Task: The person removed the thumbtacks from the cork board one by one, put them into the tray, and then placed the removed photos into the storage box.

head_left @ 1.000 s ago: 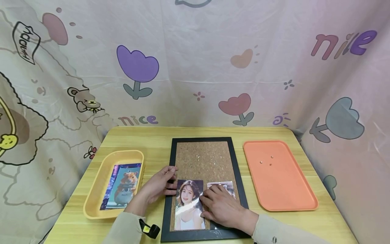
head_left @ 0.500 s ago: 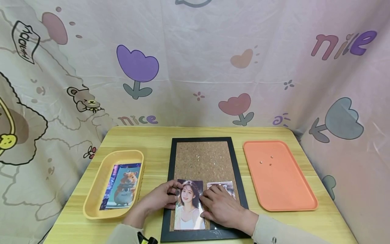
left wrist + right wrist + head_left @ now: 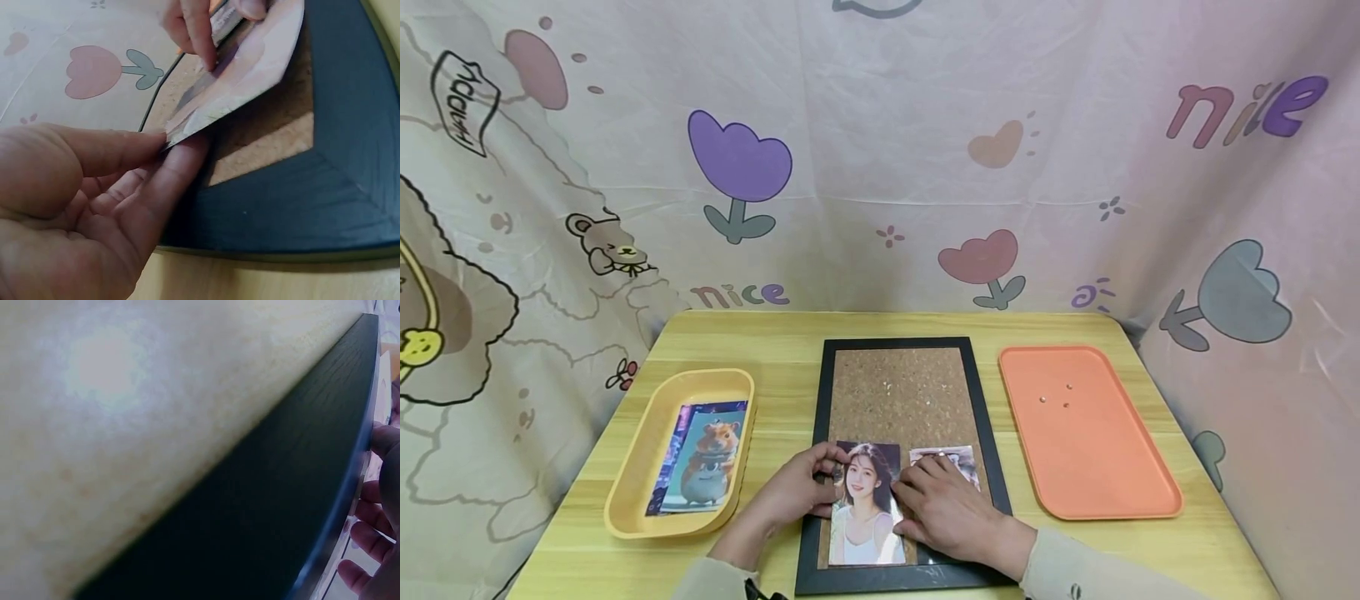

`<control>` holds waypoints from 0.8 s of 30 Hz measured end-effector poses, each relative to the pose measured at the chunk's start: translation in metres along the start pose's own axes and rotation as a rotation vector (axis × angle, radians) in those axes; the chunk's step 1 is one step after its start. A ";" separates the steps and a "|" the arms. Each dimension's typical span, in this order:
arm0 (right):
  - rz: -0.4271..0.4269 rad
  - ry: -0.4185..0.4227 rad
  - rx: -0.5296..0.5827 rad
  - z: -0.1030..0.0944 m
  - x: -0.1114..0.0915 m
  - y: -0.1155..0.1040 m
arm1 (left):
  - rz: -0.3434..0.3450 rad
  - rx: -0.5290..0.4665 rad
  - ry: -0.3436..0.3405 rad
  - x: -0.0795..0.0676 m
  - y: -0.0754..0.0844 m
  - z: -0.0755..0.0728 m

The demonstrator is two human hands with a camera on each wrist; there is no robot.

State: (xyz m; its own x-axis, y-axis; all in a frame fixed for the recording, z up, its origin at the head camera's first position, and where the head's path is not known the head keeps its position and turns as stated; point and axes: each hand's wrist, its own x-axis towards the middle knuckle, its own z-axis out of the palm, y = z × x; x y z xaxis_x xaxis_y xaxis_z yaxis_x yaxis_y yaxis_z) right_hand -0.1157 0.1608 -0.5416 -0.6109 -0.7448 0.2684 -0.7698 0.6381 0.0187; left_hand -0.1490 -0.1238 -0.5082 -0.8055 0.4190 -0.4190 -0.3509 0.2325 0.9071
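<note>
A glossy portrait photo (image 3: pixel 867 521) lies over the lower left of a black-framed cork board (image 3: pixel 898 392). My left hand (image 3: pixel 797 490) pinches its left edge near the top. In the left wrist view, the thumb is on one face and the forefinger under the other, with that edge of the photo (image 3: pixel 250 81) raised above the cork. My right hand (image 3: pixel 951 512) holds the photo's right edge with thumb and forefinger. Its other fingers reach over a second photo (image 3: pixel 958 456), mostly hidden beneath the hand. Right fingers (image 3: pixel 369 540) show beside the frame in the right wrist view.
To the left, a yellow basket (image 3: pixel 745 442) holds more prints, with a hamster picture (image 3: pixel 707 467) on top. An orange tray (image 3: pixel 1097 467) at the right carries several tiny pin-like pieces. A patterned curtain (image 3: pixel 865 150) hangs behind the wooden table (image 3: pixel 775 333).
My left hand has come down from the frame's left side and taken the portrait photo's left edge. The glare on the photo has faded. My right hand stays in place.
</note>
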 end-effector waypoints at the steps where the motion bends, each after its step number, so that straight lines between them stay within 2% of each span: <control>1: 0.001 0.000 0.000 0.000 0.000 0.000 | 0.004 0.002 0.009 0.000 0.000 0.000; 15: 0.014 0.017 0.036 -0.007 -0.003 0.002 | 0.027 0.023 0.111 0.004 -0.005 0.002; 24: 0.057 0.111 0.032 -0.013 -0.017 0.020 | 0.040 -0.036 0.094 0.004 0.004 -0.009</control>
State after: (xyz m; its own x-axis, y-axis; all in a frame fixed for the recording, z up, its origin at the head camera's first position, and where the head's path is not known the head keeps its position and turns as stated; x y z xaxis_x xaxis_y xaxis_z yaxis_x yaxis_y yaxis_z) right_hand -0.1179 0.1888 -0.5335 -0.6309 -0.6801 0.3735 -0.7410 0.6709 -0.0301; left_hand -0.1577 -0.1290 -0.5058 -0.8598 0.3429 -0.3783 -0.3331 0.1849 0.9246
